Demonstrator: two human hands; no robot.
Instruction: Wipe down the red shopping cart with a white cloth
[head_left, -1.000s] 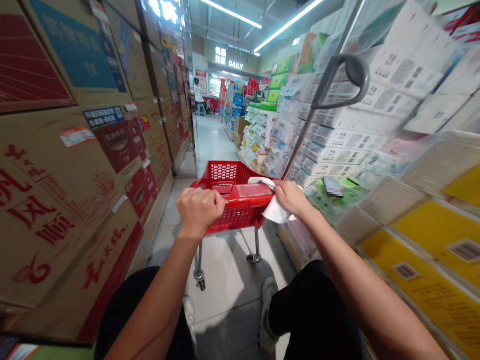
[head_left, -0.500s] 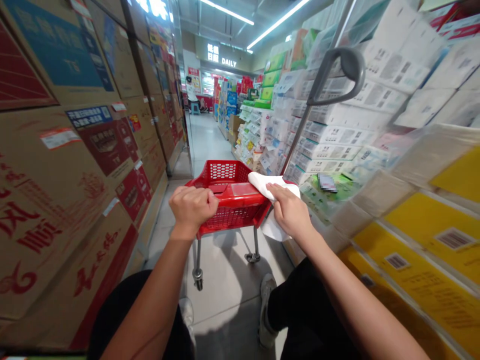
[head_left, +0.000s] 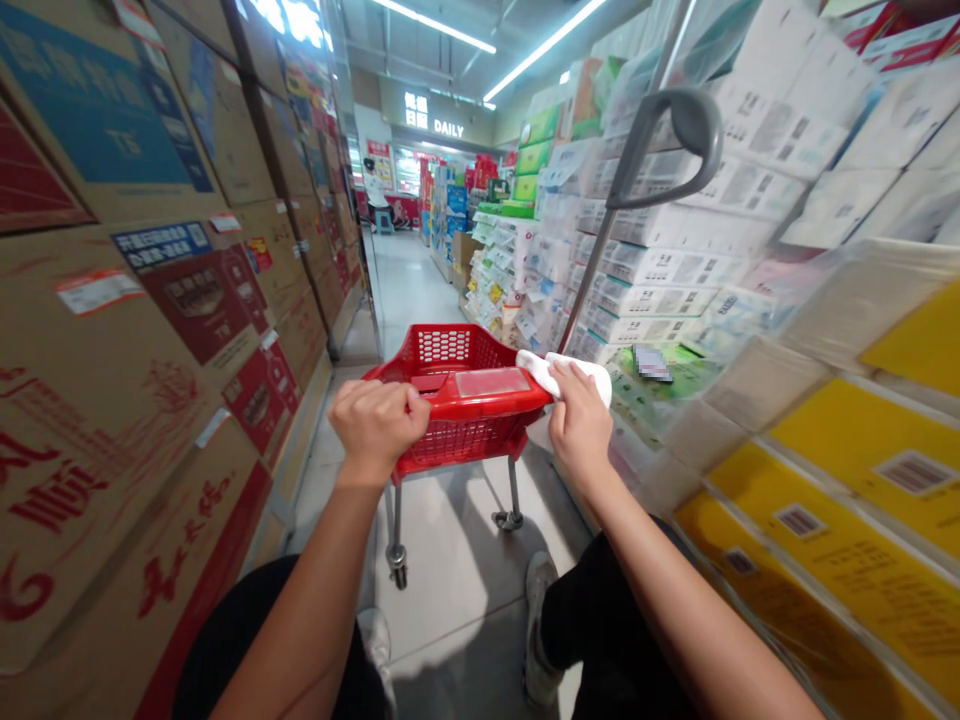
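A small red shopping cart [head_left: 472, 440] with a mesh basket stands on the floor in front of me. My left hand [head_left: 380, 425] is wrapped in a fist round the left end of its red handle. At the right corner of the rim, my right hand [head_left: 581, 425] presses a white cloth [head_left: 598, 378] against the plastic, fingers curled over it. From that corner a metal pole rises to a grey loop handle [head_left: 671, 150]. The part of the cart's rim under the cloth is hidden.
Stacked cardboard boxes [head_left: 90, 400] line the left side closely. On the right are piles of white tissue packs [head_left: 660, 270] and yellow packages [head_left: 825, 480]. A person [head_left: 375, 185] sits on a blue stool far down the aisle [head_left: 416, 265].
My right hand has slid the white cloth rightward along the rim, baring more of the handle's red end. The cloth looks more bunched. My left hand keeps its hold.
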